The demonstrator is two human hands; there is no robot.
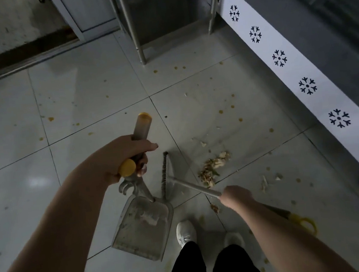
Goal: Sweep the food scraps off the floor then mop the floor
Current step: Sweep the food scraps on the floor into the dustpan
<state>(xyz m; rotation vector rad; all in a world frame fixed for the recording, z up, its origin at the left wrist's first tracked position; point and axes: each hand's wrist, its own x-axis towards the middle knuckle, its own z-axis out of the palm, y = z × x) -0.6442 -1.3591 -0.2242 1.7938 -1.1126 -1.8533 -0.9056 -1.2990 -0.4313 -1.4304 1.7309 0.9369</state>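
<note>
Sweeping step under way, mopping not yet begun. Left hand (pixel 127 156) wrapped around dustpan (pixel 143 226) handle at frame centre; right hand (pixel 236 197) closed on broom (pixel 167 174) stick. Scrap pile (pixel 213 167) right of the bristles, needing a leftward drag into the pan. Table leg (pixel 141 51) and freezer base (pixel 301 83) hemming stray crumbs, upper right.

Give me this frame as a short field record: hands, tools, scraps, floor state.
left hand: gripping the dustpan handle
right hand: gripping the broom handle
dustpan: on the floor beside the white shoe, some debris inside
broom head: on the tile, left of the pile
scrap pile: heaped on the tile, not yet in the pan
floor: light tiles, yellowish spots scattered widely, loose bits right of the pile
mop: none visible
</note>
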